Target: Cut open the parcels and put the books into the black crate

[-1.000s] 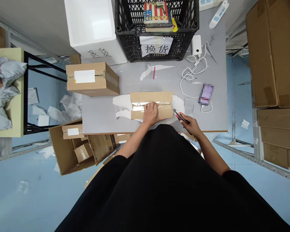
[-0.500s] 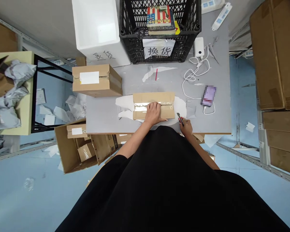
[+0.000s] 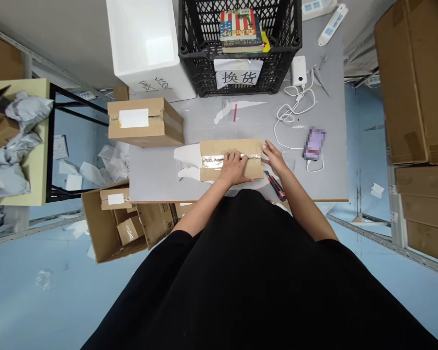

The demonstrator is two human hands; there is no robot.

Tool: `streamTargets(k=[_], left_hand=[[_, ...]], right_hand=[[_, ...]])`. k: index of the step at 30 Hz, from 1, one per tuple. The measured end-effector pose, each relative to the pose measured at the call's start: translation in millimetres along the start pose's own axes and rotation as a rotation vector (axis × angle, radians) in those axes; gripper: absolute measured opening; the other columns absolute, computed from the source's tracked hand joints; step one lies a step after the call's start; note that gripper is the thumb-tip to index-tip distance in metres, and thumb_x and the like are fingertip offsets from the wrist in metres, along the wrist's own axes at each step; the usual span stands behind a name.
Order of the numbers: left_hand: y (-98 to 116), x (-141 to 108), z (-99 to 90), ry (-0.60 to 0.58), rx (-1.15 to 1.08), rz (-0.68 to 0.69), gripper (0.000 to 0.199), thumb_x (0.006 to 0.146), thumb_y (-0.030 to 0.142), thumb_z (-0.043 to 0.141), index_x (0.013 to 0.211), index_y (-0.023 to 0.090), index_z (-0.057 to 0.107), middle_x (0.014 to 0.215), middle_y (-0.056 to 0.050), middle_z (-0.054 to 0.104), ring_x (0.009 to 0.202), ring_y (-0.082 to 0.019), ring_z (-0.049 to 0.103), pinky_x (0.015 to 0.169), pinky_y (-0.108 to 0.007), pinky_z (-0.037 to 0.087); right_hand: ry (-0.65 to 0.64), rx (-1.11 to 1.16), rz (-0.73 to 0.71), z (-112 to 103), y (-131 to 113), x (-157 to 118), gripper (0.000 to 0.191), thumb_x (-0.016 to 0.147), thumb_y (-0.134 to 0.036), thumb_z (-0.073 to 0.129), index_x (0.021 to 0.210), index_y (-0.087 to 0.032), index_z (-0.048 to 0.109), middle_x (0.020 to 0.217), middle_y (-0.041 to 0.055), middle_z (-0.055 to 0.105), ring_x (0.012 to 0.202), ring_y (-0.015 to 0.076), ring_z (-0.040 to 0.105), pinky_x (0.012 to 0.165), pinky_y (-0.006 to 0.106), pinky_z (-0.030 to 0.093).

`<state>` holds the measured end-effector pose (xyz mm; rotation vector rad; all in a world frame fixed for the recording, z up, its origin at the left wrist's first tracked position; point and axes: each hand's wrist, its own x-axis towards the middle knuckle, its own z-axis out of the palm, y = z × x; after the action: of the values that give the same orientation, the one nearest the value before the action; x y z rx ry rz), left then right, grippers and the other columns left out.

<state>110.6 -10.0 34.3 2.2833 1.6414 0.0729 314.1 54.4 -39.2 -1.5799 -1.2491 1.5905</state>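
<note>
Right hand (image 3: 276, 160), fingers apart, was at the right end of the box (image 3: 232, 147), which lay leftward, long axis parallel to the near edge of the table (image 3: 153, 170), left hand (image 3: 233, 171) nearer, loosely spread on top, cutter (image 3: 275, 186) by that edge.

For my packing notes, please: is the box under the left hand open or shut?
Shut on top: the cardboard box has its flaps lying flat beneath shiny tape. Whether this is cut, I cannot tell.

Here's the grey table (image 3: 153, 170): paper (image 3: 186, 153) w/ box (image 3: 217, 147) atop, knife (image 3: 276, 186) nr front edge, phone (image 3: 314, 143) R, crate (image 3: 200, 73) & bin (image 3: 164, 80) at back.
</note>
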Motion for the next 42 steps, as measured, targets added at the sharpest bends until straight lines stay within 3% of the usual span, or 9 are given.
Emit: streamTargets(k=[5, 11, 16, 20, 26, 29, 32, 37, 42], left_hand=[[2.7, -0.4, -3.6, -0.063, -0.03, 0.014, 0.082, 0.067, 0.061, 0.083, 0.128, 0.016, 0.052, 0.122, -0.016, 0.06, 0.116, -0.035, 0.053, 0.103, -0.045, 0.032], [11.1, -9.2, -2.9, -0.005, -0.008, 0.007, 0.073, 0.073, 0.052, 0.083, 0.127, 0.015, 0.051, 0.117, -0.016, 0.063, 0.112, -0.033, 0.056, 0.095, -0.041, 0.034], [16.6, -25.9, -1.8, 0.054, 0.061, 0.006, 0.056, 0.082, 0.043, 0.077, 0.126, 0.016, 0.054, 0.12, -0.017, 0.062, 0.113, -0.033, 0.056, 0.094, -0.042, 0.035], [13.6, -27.3, -2.8, 0.038, 0.037, 0.007, 0.059, 0.082, 0.048, 0.076, 0.126, 0.017, 0.055, 0.12, -0.017, 0.063, 0.113, -0.033, 0.056, 0.095, -0.041, 0.035], [-37.0, -14.0, -31.6, -0.12, -0.003, -0.163, 0.067, 0.076, 0.067, 0.072, 0.118, 0.016, 0.061, 0.107, -0.015, 0.071, 0.102, -0.033, 0.064, 0.092, -0.041, 0.039], [-75.2, -22.6, -49.9, -0.166, 0.055, -0.195, 0.055, 0.077, 0.066, 0.072, 0.103, 0.017, 0.069, 0.106, -0.014, 0.073, 0.109, -0.034, 0.063, 0.098, -0.043, 0.036], [-99.4, -31.5, -58.4, -0.21, 0.066, -0.172, 0.054, 0.07, 0.06, 0.079, 0.105, 0.019, 0.071, 0.115, -0.013, 0.072, 0.116, -0.034, 0.06, 0.102, -0.044, 0.034], [-103.6, -36.5, -57.4, -0.234, 0.063, -0.114, 0.053, 0.069, 0.052, 0.082, 0.107, 0.018, 0.069, 0.108, -0.014, 0.072, 0.113, -0.034, 0.06, 0.095, -0.042, 0.039], [-103.6, -64.4, -56.7, -0.02, 0.071, -0.128, 0.035, 0.085, 0.041, 0.07, 0.111, 0.018, 0.065, 0.105, -0.015, 0.07, 0.102, -0.032, 0.064, 0.094, -0.045, 0.042]], right_hand=[[-0.108, 0.055, -0.02, 18.3, -26.7, 11.0, 0.08, 0.08, -0.064, 0.066, 0.148, -0.027, 0.045, 0.151, 0.0088, 0.051, 0.123, 0.0274, 0.06, 0.096, 0.043, 0.057], [-0.056, 0.005, -0.117, 21.3, -25.0, 4.9, 0.063, 0.082, -0.066, 0.062, 0.13, -0.025, 0.055, 0.139, 0.0096, 0.061, 0.117, 0.027, 0.063, 0.103, 0.047, 0.053], [-0.038, -0.04, -0.161, 18.3, -21.7, 9.6, 0.063, 0.084, -0.066, 0.06, 0.13, -0.022, 0.052, 0.14, 0.0128, 0.06, 0.128, 0.0259, 0.058, 0.11, 0.046, 0.049], [-0.036, -0.08, -0.168, 17.7, -18.0, 11.8, 0.063, 0.085, -0.066, 0.058, 0.13, -0.022, 0.051, 0.139, 0.0134, 0.06, 0.128, 0.0257, 0.058, 0.109, 0.045, 0.05], [-0.069, -0.12, -0.222, 16.3, -14.0, 15.3, 0.063, 0.087, -0.069, 0.055, 0.129, -0.022, 0.052, 0.135, 0.0136, 0.062, 0.124, 0.0273, 0.061, 0.107, 0.047, 0.051], [-0.098, -0.164, -0.217, 13.9, -13.3, 18.4, 0.065, 0.086, -0.071, 0.054, 0.129, -0.022, 0.051, 0.132, 0.0136, 0.064, 0.119, 0.0278, 0.065, 0.104, 0.047, 0.054], [-0.081, -0.219, -0.218, 12.3, -13.2, 19.1, 0.066, 0.087, -0.072, 0.052, 0.13, -0.022, 0.05, 0.13, 0.0137, 0.065, 0.118, 0.0285, 0.065, 0.103, 0.047, 0.053], [-0.043, -0.255, -0.214, 14.7, -15.0, 16.1, 0.068, 0.087, -0.074, 0.047, 0.129, -0.022, 0.048, 0.132, 0.0149, 0.064, 0.123, 0.0293, 0.062, 0.105, 0.047, 0.051], [0.035, -0.333, -0.167, 21.8, -16.6, 16.5, 0.068, 0.086, -0.077, 0.044, 0.128, -0.024, 0.046, 0.132, 0.0158, 0.064, 0.124, 0.0311, 0.06, 0.109, 0.051, 0.046]])
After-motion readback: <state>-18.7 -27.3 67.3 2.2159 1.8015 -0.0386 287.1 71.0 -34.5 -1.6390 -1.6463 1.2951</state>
